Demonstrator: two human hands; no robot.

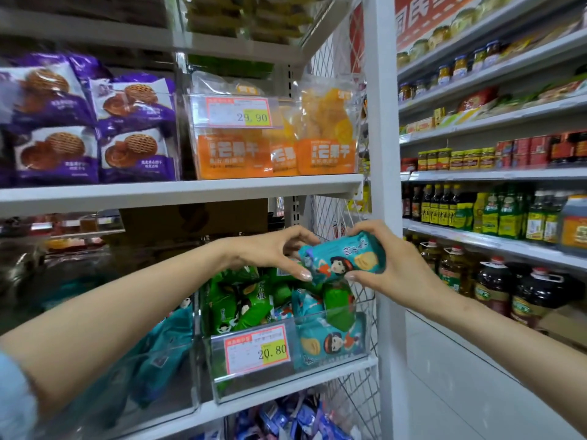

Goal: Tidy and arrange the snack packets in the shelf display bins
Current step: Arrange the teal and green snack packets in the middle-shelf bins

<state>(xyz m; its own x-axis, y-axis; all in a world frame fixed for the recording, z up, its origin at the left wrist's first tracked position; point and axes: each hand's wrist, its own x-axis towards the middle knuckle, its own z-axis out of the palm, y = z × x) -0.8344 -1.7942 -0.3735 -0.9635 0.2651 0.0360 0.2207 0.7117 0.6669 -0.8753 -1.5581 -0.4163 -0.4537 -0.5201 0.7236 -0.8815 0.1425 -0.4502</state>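
A light blue sleeve [12,398] covers the left upper arm. Both forearms [127,300] are bare. Nails on the left grip [270,252] wear pale, glossy polish.

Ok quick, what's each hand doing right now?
Left hand: closed, pinching the end of the teal snack packet.
Right hand: closed, gripping the same packet.

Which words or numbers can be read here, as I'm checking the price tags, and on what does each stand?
"29.90": upper price tag, on the upper bin.
"20.80": lower price tag, on the lower bin.
"芒果干", seemingly: orange packets.
Teal packet, purple packets, bottles, red banner, the tags' small print: too blurred or small to read.
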